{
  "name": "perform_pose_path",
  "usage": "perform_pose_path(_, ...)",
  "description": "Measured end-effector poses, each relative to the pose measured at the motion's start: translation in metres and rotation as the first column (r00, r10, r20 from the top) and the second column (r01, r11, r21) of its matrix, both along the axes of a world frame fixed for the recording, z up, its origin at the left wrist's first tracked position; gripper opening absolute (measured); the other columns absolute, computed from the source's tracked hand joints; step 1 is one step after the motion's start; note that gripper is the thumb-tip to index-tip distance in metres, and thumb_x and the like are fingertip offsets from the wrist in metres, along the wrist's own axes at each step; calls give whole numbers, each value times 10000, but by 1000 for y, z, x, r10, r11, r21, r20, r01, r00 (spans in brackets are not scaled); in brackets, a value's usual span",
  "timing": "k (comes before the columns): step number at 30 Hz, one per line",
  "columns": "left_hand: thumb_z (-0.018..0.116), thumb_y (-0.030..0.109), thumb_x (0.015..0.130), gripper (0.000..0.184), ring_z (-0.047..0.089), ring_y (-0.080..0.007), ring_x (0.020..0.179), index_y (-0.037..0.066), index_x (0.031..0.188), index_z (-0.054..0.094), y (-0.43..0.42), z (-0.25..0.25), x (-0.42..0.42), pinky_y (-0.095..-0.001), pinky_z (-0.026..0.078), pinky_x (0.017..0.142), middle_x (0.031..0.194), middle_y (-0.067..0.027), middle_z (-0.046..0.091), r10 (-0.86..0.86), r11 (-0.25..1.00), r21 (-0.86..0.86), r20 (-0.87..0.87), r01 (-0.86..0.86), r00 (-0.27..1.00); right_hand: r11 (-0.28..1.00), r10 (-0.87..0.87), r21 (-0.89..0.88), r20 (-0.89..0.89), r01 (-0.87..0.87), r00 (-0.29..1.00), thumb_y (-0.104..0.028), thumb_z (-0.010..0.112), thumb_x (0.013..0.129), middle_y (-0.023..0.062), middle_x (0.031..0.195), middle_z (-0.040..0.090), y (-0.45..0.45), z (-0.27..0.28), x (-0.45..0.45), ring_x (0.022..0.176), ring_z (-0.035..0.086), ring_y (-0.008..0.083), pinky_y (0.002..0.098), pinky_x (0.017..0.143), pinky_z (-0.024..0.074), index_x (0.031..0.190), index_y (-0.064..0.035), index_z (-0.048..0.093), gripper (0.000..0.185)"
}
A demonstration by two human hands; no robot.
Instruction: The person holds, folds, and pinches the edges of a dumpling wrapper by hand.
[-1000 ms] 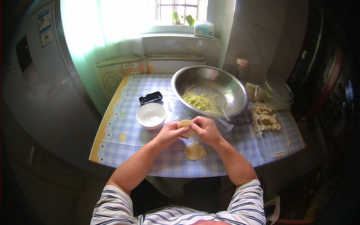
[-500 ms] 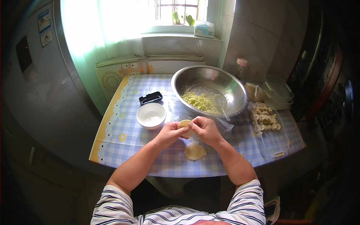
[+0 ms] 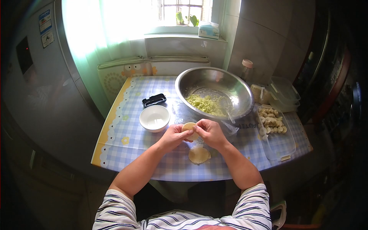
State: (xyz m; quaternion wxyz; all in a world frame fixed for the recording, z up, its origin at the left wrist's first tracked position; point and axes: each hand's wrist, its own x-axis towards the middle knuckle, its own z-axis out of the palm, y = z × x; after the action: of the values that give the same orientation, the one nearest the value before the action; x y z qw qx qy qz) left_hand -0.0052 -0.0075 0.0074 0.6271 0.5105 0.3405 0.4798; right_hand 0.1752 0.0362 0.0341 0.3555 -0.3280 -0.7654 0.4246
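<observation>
Head view: both hands (image 3: 174, 136) (image 3: 211, 133) pinch a pale, round dough wrapper (image 3: 188, 126).

The shirt (image 3: 180, 223) at 6 o'clock is white with thin dark stripes. The left sleeve (image 3: 114, 211) at 7 o'clock and right sleeve (image 3: 252, 207) at 5 o'clock are short and likewise striped. The left hand (image 3: 174, 136) and right hand (image 3: 211, 133) are bare.

Window (image 3: 183, 10) blown out white, daylight glare through curtain (image 3: 90, 57); dark corners, fisheye curving at edges

Dough (image 3: 188, 126) before basin (image 3: 230, 91), container (image 3: 280, 147) right
</observation>
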Motion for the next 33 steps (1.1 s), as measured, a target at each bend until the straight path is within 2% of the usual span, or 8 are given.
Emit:
perform_pose_path(10, 610, 273, 874, 293, 603, -93, 833, 26, 1031, 622, 0, 0, 0, -265, 500, 748, 930, -36, 642, 4, 1000, 0, -15, -4, 1000, 1000, -10, 9, 12, 10, 1000, -131, 608, 846, 26, 744, 611, -1, 2, 0, 684, 532, 58, 222, 609, 447, 852, 19, 610, 150)
perform_pose_path(13, 608, 274, 876, 292, 604, -93, 835, 27, 1031, 623, 0, 0, 0, -265, 502, 748, 929, -38, 643, 3, 1000, 0, -15, -3, 1000, 999, -26, 28, -25, 27, 999, -126, 617, 830, 61, 709, 607, -1, 0, -1, 633, 531, 78, 243, 581, 449, 838, 28, 624, 155)
perform_pose_path(19, 611, 276, 874, 293, 605, -93, 833, 30, 1033, 623, 1, -1, 0, -262, 505, 745, 930, -37, 644, 4, 1000, -7, -26, -4, 1000, 999, -29, 28, -34, 30, 999, -126, 617, 828, 68, 711, 608, -2, 0, -2, 632, 533, 81, 244, 583, 449, 839, 25, 626, 151)
perform_pose_path(22, 616, 277, 870, 295, 605, -92, 832, 31, 1033, 624, 0, -1, 0, -261, 506, 746, 932, -37, 643, 5, 1000, -10, -21, -5, 1000, 1000, -15, 9, 1, 14, 1000, -136, 610, 849, 19, 735, 605, 0, -1, 0, 677, 525, 53, 219, 604, 444, 850, 18, 612, 154)
perform_pose_path(33, 619, 274, 869, 298, 600, -94, 832, 29, 1038, 622, -1, 1, 0, -266, 507, 739, 933, -33, 637, 2, 1000, -5, -31, -2, 1000, 1000, -5, -5, -6, 5, 1000, -144, 608, 858, 9, 727, 596, 0, -1, -1, 669, 512, 44, 210, 591, 437, 842, 20, 608, 164)
